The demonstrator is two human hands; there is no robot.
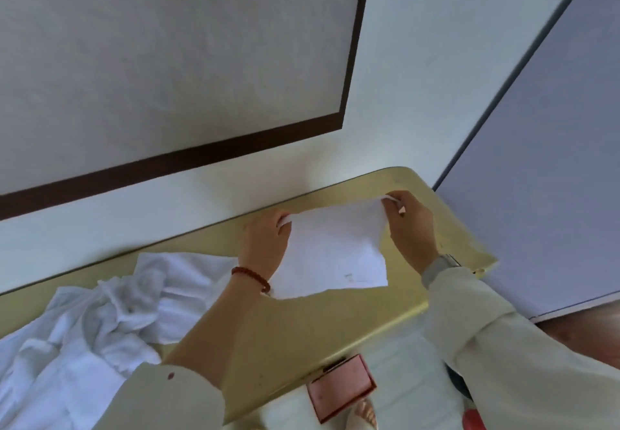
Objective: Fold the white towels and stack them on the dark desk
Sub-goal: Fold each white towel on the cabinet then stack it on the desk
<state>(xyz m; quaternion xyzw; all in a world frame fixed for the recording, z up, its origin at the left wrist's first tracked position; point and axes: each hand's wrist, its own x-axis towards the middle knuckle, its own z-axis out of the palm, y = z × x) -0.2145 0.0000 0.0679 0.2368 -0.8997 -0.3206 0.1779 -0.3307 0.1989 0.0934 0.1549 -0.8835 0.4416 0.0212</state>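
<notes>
A small white towel is stretched between my two hands above the right end of the desk, whose top looks yellowish here. My left hand pinches its upper left corner. Its upper right corner is pinched by my right hand. The towel's lower edge hangs loose near the desk top. A heap of crumpled white towels lies on the left part of the desk, beside my left forearm.
The desk stands against a white wall with a dark-framed panel above. A grey-blue panel rises at the right. Below the desk's front edge are a pink box and the floor.
</notes>
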